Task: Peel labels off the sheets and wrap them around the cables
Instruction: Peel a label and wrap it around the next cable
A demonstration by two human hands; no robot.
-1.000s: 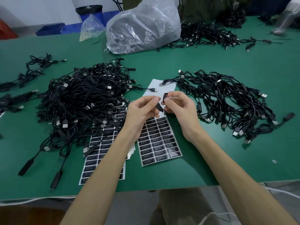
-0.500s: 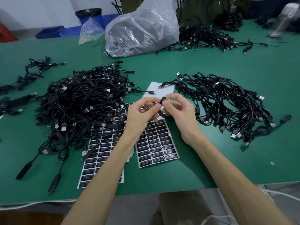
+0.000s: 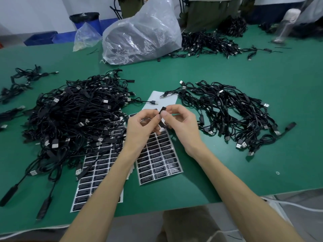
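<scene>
Left hand point(image 3: 139, 127) and right hand point(image 3: 182, 126) pinch the label point(image 3: 162, 110), its top protruding.

Bright, even overhead light — glare on the plastic bag point(image 3: 139, 34) — wide-angle bending at edges.

Green table point(image 3: 227, 70), black cables point(image 3: 73, 112), black labels with white print point(image 3: 160, 157), clear plastic bag point(image 3: 141, 35), blue bins point(image 3: 40, 38)

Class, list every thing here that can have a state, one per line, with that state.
label, peeled off, pinched between both hands
left hand, pinching the label
right hand, pinching the label
right sheet, flat, top rows already peeled bare
left cable pile, tangled heap
left sheets, flat, partly under the left cable pile
plastic bag, crumpled, upright
</scene>
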